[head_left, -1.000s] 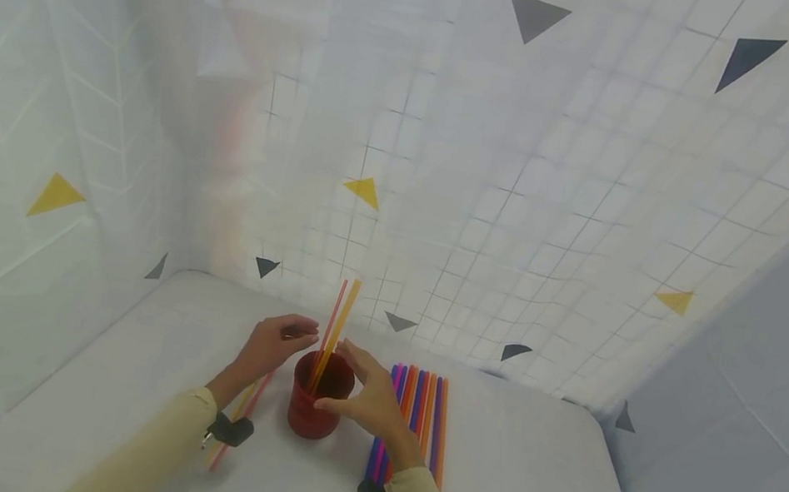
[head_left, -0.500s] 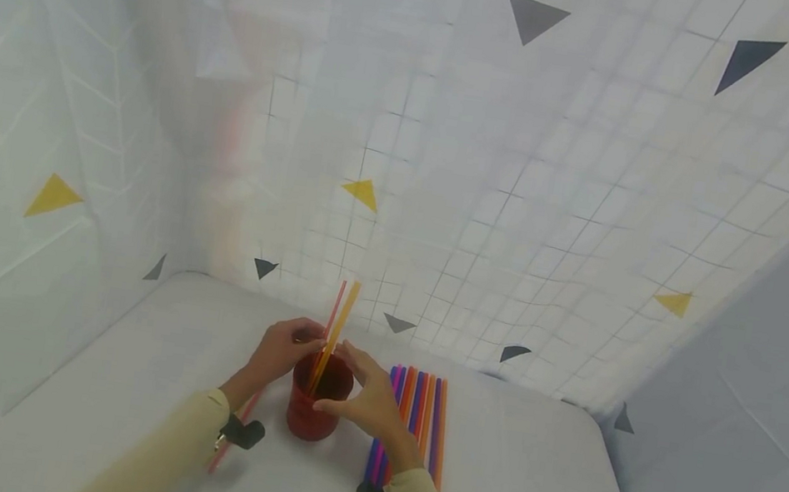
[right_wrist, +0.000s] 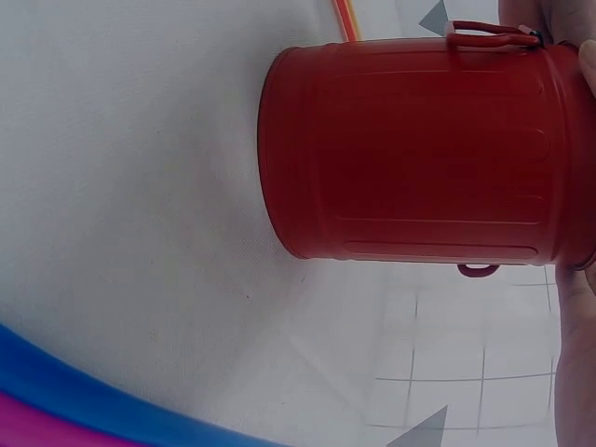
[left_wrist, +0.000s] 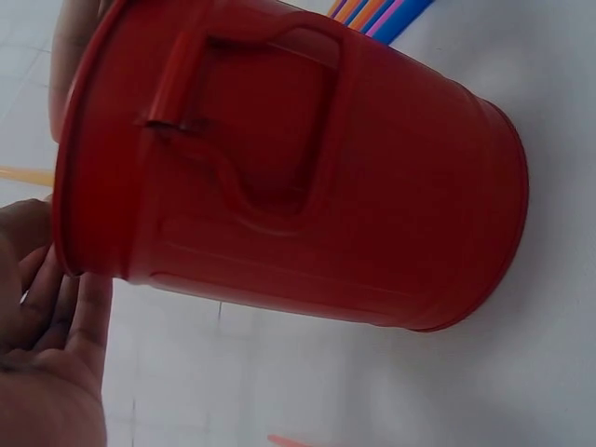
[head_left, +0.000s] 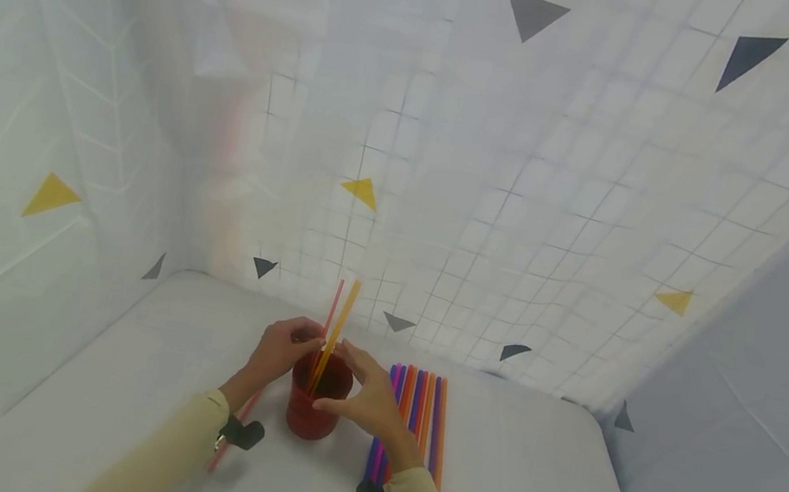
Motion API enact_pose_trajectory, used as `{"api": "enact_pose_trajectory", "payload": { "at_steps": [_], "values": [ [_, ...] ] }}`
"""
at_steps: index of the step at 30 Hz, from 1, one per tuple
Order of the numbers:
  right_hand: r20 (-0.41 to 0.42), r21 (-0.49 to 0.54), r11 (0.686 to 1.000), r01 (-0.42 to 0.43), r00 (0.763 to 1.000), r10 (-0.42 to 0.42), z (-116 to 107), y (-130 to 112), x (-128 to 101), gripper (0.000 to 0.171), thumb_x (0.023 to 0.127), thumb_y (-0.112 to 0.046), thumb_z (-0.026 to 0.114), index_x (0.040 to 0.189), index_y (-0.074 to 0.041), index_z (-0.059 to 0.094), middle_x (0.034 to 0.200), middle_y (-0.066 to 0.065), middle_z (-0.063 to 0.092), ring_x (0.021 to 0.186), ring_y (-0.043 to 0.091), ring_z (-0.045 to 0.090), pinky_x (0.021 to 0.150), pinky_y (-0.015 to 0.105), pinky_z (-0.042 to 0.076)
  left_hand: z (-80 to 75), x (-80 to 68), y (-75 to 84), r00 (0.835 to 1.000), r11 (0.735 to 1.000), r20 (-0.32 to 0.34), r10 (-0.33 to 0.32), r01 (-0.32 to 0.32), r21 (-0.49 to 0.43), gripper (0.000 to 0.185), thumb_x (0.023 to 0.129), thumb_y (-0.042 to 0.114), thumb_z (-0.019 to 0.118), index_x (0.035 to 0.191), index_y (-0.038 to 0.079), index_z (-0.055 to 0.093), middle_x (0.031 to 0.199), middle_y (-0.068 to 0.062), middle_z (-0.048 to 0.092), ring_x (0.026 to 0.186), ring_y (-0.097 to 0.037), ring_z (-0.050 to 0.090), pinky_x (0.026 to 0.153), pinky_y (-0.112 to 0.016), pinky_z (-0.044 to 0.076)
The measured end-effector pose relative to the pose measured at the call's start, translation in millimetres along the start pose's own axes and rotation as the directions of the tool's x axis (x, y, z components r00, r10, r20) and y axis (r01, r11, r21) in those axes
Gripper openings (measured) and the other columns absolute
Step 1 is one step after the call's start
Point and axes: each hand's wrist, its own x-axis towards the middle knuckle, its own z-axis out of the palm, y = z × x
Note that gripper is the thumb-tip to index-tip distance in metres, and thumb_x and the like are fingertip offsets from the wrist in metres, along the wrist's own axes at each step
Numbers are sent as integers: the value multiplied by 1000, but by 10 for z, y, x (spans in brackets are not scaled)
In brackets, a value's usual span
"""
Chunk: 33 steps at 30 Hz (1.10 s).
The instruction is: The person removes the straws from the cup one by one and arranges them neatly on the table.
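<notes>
A red ribbed cup, shaped like a small bin with little side handles, stands upright on the table. A pink straw and a yellow-orange straw lean in it and rise above its rim. My left hand is at the rim's left side, its fingertips pinching the pink straw. On the right, my right hand holds the cup's rim, thumb in front and fingers behind. In the left wrist view the cup hides part of the hands. The cup also fills much of the right wrist view.
Several blue, pink and orange straws lie side by side right of the cup, partly under my right forearm. Another pink straw lies beneath my left wrist. White sheets with triangles enclose the white table.
My left hand has moved right to the straws at the rim. The pink straw's top has tipped slightly left, away from the yellow-orange one. My right hand stays at the cup.
</notes>
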Motion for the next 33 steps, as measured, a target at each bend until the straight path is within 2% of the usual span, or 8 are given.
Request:
{"api": "enact_pose_trajectory", "payload": {
  "at_steps": [6, 9, 13, 18, 23, 33],
  "values": [
    [0, -9, 1000, 12, 1000, -12, 9, 0, -1, 97, 70, -29, 90, 151, -16, 37, 144, -8, 50, 134, 8, 43, 108, 37, 38, -30, -9, 57, 1000, 1000, 1, 7, -7, -7, 19, 88, 23, 74, 104, 13, 72, 96, 1, 71, 83, -15, 66, 78, -32, 58],
    [0, -11, 1000, 17, 1000, -17, 13, 6, -4, 97, 70, -30, 89, 151, -14, 37, 143, -8, 50, 134, 9, 43, 108, 39, 38, -48, -6, 77, 1000, 1000, -8, 23, -23, -10, 18, 88, 22, 74, 104, 13, 72, 95, 1, 71, 83, -15, 65, 78, -32, 58],
    [1, -5, 1000, 9, 1000, -9, 17, 14, -13, 98, 69, -35, 89, 151, -17, 37, 142, -10, 51, 133, 8, 43, 108, 37, 38, -57, 7, 84, 999, 999, -16, 39, -39, -15, 17, 89, 23, 73, 105, 15, 72, 95, 3, 71, 85, -13, 66, 79, -30, 58],
    [-2, 1, 1000, -6, 1000, 6, 20, 24, -33, 96, 68, -37, 89, 149, -29, 38, 141, -11, 52, 132, 5, 43, 108, 36, 37, -62, 10, 94, 1000, 998, 1, 18, -17, -55, 17, 90, 22, 72, 106, 15, 71, 95, 2, 71, 85, -14, 66, 74, -28, 58],
    [1, 6, 1000, -16, 1000, 16, 36, 0, -61, 94, 69, -35, 90, 148, -35, 38, 142, -11, 51, 133, 4, 42, 109, 41, 37, -110, -11, 161, 1000, 998, -8, 13, -14, -57, 18, 91, 22, 71, 107, 13, 71, 95, 2, 71, 85, -14, 66, 77, -30, 58],
    [9, 17, 1000, -19, 1000, 19, 62, -50, -123, 93, 73, -26, 88, 149, -33, 36, 143, -10, 49, 136, 9, 40, 109, 47, 36, -259, 62, 342, 994, 990, -15, 112, -112, -83, 19, 92, 19, 70, 109, 10, 70, 96, 1, 71, 82, -12, 68, 74, -28, 58]
  ]
}}
